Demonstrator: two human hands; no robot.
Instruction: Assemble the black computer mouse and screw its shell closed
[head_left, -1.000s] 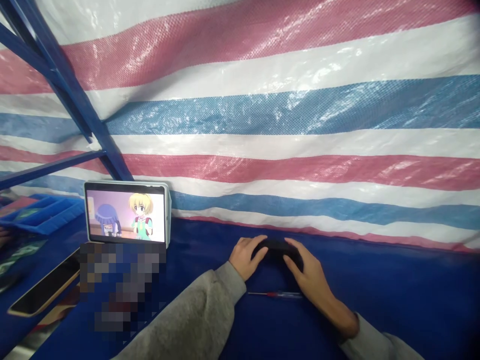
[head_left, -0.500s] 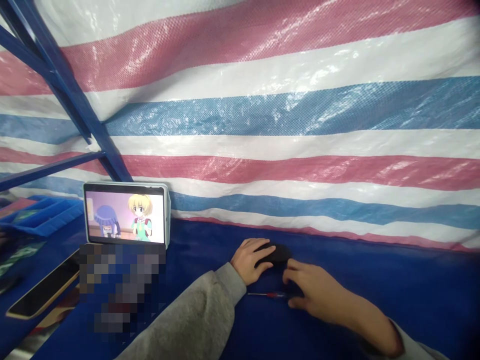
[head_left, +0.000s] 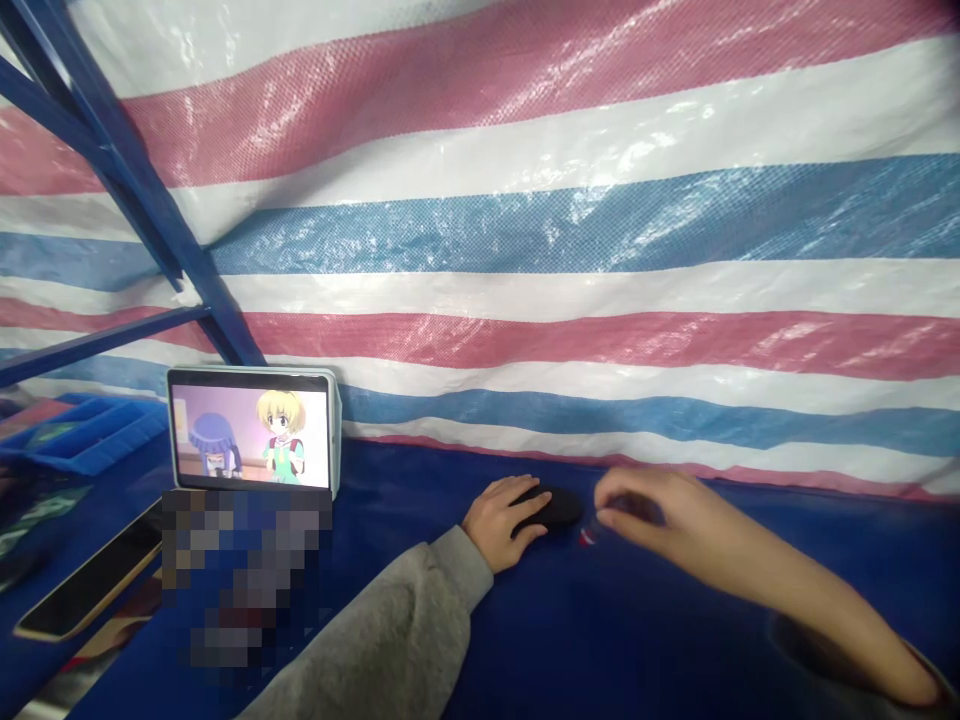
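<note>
Centrally, a smooth, rounded black object (head_left: 561,508) lies on the dark blue tabletop (head_left: 570,650), near the foot of the red, white and blue striped plastic sheeting (head_left: 600,290). The left hand (head_left: 501,525) rests on its left end, fingers spread and thumb apart. Just to its right, the right hand (head_left: 646,510) is raised, thumb and fingertips pinching a slim screwdriver with a red part (head_left: 587,537); motion blur hides most of the tool.

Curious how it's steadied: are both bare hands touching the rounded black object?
No, only the left hand rests on the rounded black object; the right hand is apart from it.
</note>
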